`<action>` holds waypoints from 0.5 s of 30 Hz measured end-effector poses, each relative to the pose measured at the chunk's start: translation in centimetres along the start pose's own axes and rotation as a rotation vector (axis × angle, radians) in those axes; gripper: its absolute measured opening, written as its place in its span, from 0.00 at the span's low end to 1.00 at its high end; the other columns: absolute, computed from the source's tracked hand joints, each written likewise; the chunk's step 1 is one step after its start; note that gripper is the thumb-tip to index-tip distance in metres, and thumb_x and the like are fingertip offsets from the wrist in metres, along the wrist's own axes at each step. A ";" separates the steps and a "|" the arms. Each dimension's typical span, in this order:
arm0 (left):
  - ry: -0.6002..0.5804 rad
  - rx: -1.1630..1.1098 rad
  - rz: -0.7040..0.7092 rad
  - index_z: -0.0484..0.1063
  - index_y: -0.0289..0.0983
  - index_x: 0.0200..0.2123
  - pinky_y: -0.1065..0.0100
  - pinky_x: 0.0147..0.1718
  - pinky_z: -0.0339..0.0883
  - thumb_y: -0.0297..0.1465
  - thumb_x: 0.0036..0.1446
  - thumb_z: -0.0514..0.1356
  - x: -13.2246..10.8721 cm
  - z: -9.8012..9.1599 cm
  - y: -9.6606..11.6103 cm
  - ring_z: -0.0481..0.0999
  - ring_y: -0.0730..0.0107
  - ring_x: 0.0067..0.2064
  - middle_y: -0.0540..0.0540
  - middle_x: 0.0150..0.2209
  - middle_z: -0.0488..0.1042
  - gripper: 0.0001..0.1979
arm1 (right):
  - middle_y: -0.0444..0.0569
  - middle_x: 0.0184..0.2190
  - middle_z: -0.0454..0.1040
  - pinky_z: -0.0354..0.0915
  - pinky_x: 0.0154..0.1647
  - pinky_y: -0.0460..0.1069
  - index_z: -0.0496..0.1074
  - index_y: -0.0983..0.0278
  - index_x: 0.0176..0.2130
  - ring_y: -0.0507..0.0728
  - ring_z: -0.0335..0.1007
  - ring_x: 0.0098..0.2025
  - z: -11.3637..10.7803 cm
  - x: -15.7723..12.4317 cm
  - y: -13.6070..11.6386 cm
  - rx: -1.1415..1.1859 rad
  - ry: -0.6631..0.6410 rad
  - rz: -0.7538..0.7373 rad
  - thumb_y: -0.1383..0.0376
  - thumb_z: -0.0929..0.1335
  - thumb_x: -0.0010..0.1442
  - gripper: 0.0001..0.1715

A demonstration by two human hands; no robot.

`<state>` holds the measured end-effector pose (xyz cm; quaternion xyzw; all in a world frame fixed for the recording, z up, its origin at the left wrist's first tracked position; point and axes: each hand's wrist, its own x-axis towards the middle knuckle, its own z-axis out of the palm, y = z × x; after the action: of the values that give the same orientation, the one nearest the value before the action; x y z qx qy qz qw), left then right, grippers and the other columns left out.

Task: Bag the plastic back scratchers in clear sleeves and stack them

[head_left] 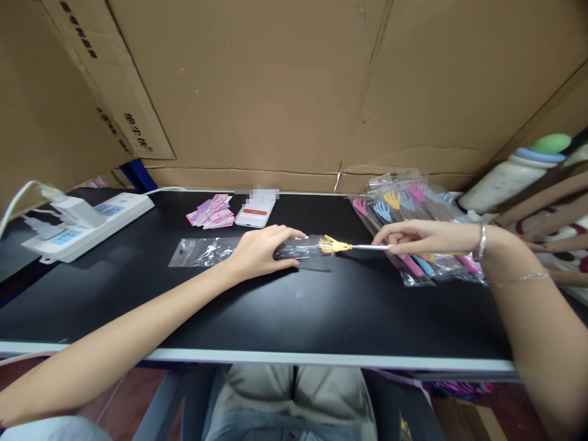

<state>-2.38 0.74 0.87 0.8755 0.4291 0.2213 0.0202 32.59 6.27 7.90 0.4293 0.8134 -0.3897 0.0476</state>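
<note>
A long clear plastic bag [211, 252] lies flat across the black table. My left hand [257, 250] rests over it, thumb at its near edge and fingertips at its far edge, holding it. A yellow back scratcher [336, 246], with a hand-shaped head and a metal shaft, lies level; its head is at the bag's right end, seemingly inside its mouth. My right hand [413, 237] is closed around the back scratcher's shaft and yellow handle. Beneath and behind that hand is a pile of bagged back scratchers [413, 199] in pink, blue and yellow.
Small pink-purple cards [211, 212] and a white phone [257, 208] lie behind my left hand. A white power strip [92, 225] with plugs stands at left. A pale bottle [509, 177] leans at right. Cardboard walls [257, 86] enclose the table's back.
</note>
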 end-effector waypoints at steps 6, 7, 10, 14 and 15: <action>-0.011 0.002 -0.002 0.66 0.47 0.53 0.70 0.37 0.64 0.46 0.55 0.60 0.0 -0.1 0.1 0.74 0.67 0.46 0.51 0.49 0.74 0.23 | 0.45 0.28 0.73 0.66 0.25 0.47 0.70 0.62 0.51 0.51 0.69 0.21 0.6 0.2 -1.2 0.096 -0.058 -0.045 0.49 0.66 0.57 0.28; -0.013 0.000 0.001 0.66 0.47 0.53 0.70 0.37 0.64 0.47 0.55 0.60 0.0 -0.1 0.1 0.74 0.67 0.46 0.51 0.49 0.74 0.23 | 0.45 0.28 0.73 0.66 0.24 0.47 0.70 0.62 0.51 0.50 0.69 0.21 0.6 0.3 -1.2 0.097 -0.055 -0.042 0.49 0.67 0.57 0.28; -0.020 -0.006 0.009 0.66 0.47 0.53 0.71 0.36 0.64 0.47 0.56 0.59 0.0 -0.1 0.1 0.74 0.67 0.47 0.51 0.50 0.73 0.23 | 0.45 0.27 0.72 0.64 0.20 0.45 0.71 0.62 0.50 0.49 0.67 0.20 0.9 0.6 -1.3 0.094 -0.049 -0.037 0.50 0.67 0.57 0.27; -0.023 -0.008 0.014 0.66 0.47 0.53 0.71 0.36 0.63 0.46 0.56 0.59 0.0 -0.1 0.1 0.74 0.67 0.46 0.51 0.48 0.74 0.23 | 0.45 0.27 0.72 0.63 0.20 0.44 0.71 0.62 0.50 0.49 0.67 0.21 1.3 1.5 -1.1 0.064 -0.023 -0.061 0.50 0.67 0.56 0.27; -0.023 -0.008 0.014 0.66 0.48 0.53 0.71 0.36 0.63 0.46 0.56 0.60 0.0 -0.1 0.1 0.74 0.67 0.46 0.51 0.48 0.74 0.23 | 0.45 0.27 0.72 0.64 0.21 0.44 0.71 0.62 0.50 0.49 0.67 0.23 1.3 1.7 -1.1 0.052 -0.016 -0.072 0.50 0.67 0.56 0.27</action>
<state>-2.30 0.67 0.98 0.8808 0.4219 0.2131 0.0274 30.36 6.15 6.90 0.3978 0.8174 -0.4157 0.0289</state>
